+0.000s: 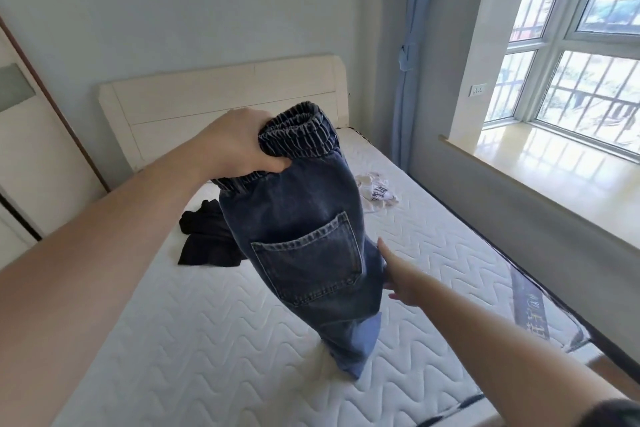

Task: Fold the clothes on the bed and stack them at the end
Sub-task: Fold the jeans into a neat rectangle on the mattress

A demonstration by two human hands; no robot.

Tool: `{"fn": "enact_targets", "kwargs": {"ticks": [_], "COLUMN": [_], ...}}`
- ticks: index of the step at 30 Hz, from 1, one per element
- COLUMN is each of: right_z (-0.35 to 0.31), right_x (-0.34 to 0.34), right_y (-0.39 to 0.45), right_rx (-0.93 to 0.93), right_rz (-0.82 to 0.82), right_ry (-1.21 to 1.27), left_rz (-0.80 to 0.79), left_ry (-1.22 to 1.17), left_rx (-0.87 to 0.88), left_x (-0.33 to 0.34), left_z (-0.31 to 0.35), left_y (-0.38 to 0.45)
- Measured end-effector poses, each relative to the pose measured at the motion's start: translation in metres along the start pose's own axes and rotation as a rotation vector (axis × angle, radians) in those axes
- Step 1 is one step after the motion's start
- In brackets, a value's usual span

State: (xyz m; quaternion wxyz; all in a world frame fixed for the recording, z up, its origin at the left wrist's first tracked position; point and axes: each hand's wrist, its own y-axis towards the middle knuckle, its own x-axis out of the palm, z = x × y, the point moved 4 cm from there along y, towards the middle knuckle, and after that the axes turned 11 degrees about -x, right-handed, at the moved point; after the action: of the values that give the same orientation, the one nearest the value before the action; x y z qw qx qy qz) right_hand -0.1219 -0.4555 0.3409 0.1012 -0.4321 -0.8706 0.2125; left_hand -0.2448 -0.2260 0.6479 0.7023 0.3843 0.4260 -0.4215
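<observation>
Head view: I see left hand (239, 144) grip clamped on elastic waistband of jeans (304, 246), held upright, hems touching bed (194, 340). Right hand (398, 276) at jeans' right edge, grip state unclear. Black garment (204, 236), white garment (375, 192) loose on bed.

white garment (375, 193) — dark block letters, unreadable; mattress edge band (530, 314) — blurred characters, illegible.
</observation>
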Motion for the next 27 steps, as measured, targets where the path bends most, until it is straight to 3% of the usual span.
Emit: {"fn": "enact_targets", "kwargs": {"ticks": [3,9,13,20,27], "right_z": [0.008,-0.017,-0.067,-0.173,-0.239], "right_x": [0.006,-0.013,-0.061,-0.140,-0.197], "right_y": [0.001,0.008,0.002,-0.046,-0.110], "right_rx": [-0.081,-0.231,-0.341,-0.641,-0.927], "right_rz": [-0.019,0.120,0.263,0.355,0.495], "right_ry": [0.257,0.675,0.660,0.660,0.419], "left_rz": [0.012,0.091,0.136,0.215,0.022], "left_ry": [-0.006,-0.052,-0.190,-0.489,-0.677], "left_rx": [0.000,-0.058,-0.130,-0.189,-0.102], "left_x": [-0.001,-0.015,-0.021,-0.004,0.045], "left_z": [0.001,-0.008,-0.019,-0.014,0.012], "left_y": [-0.005,-0.012,-0.010,0.004,0.011]}}
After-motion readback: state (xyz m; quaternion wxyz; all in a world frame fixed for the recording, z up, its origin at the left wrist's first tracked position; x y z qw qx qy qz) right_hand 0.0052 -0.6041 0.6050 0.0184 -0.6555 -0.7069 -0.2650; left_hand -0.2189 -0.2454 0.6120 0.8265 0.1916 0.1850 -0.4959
